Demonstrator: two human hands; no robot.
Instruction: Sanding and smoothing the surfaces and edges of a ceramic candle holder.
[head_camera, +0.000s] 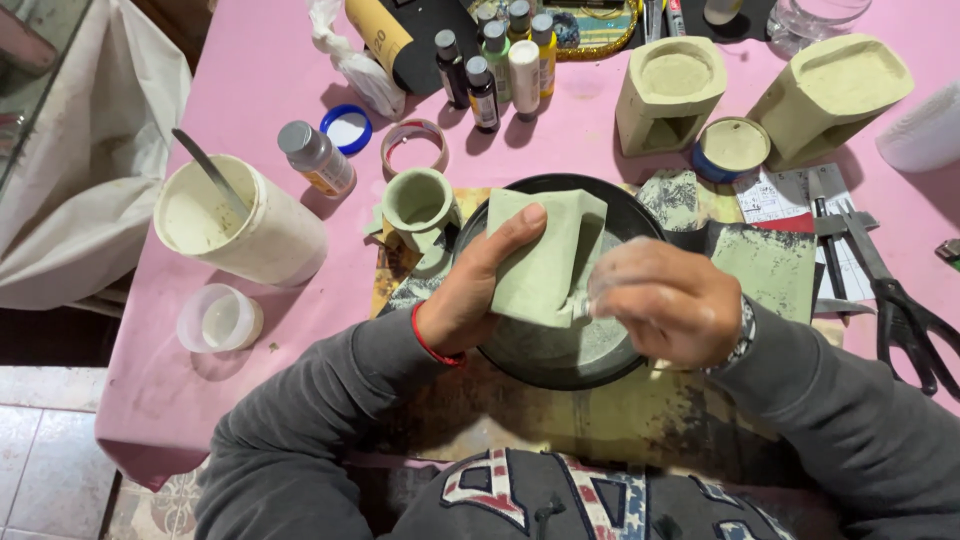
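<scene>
**Fingers closed on a pale green cast block over a dark bowl**

Head view. The fingers (520, 222) of the left hand (480, 285) are wrapped around a pale green cast block (545, 255), the thumb laid across its upper face and the rest hidden behind it. The right hand (665, 305) is blurred; its fingers appear curled against the block's right edge, but what they pinch cannot be told. The block is held just above a dark round bowl (530, 365), directly under both hands.

A slip is judged possible: the block is gripped on one side only, and pressure from the right hand could twist it loose into the bowl, chipping an edge. Dust or residue could also be shed past the rim onto the stained board (600, 420) below the wrists.

Beyond the left fingertips a small green cup (418, 205) stands close enough to be knocked. Further left, a white tub (240, 225) with a stirring stick is seen. Beyond the right hand, two similar cast blocks (670, 95) stand, and to its right lie black scissors (905, 310).

The surface is a pink table cover (260, 70), crowded with small paint bottles (495, 65). Tiled floor (40, 450) shows at lower left.
</scene>
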